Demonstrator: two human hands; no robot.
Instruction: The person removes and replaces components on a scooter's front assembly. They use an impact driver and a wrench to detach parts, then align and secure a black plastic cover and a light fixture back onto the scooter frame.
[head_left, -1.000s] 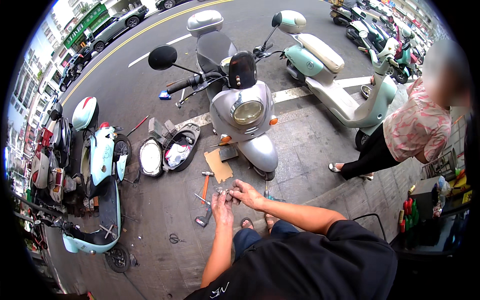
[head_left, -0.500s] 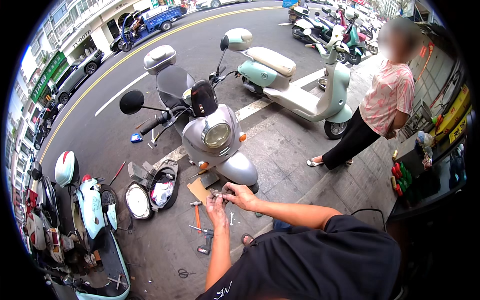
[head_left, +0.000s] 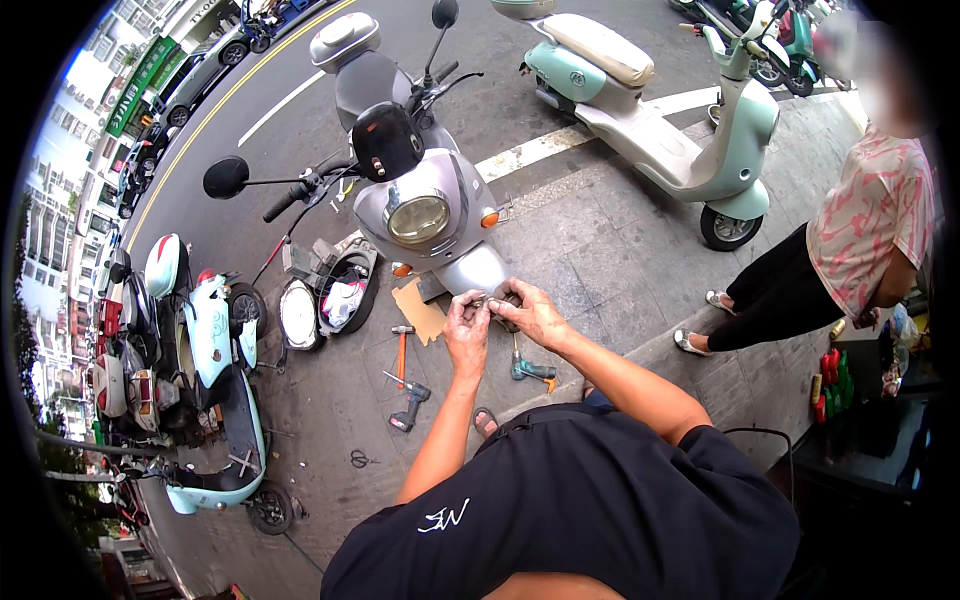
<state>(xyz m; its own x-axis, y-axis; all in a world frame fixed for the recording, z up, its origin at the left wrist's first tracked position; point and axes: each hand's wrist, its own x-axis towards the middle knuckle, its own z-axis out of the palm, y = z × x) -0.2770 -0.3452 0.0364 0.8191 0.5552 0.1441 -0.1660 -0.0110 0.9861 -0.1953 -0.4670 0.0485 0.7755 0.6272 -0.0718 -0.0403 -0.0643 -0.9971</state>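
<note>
My left hand (head_left: 466,335) and my right hand (head_left: 532,315) meet in front of the silver scooter (head_left: 415,218), just over its front mudguard (head_left: 477,273). Fingertips of both are pinched together around something small and dark, too small and covered to name. Left of the hands lies a piece of brown cardboard (head_left: 419,312). Below it on the pavement are a hammer (head_left: 402,350) with an orange handle and a grey cordless drill (head_left: 409,406). A teal power drill (head_left: 530,370) rests beneath my right forearm.
An open black under-seat bin (head_left: 350,293) with cloth inside stands left of the scooter. Scissors (head_left: 361,459) lie on the ground. A pale blue scooter (head_left: 210,340) is parked at left, a mint one (head_left: 640,130) at right. A person (head_left: 868,215) stands at far right.
My view has tilted and shifted, so the scooters and the person sit elsewhere in it. Both hands stay pinched together and now appear right of the cardboard. The teal drill has come into plain view.
</note>
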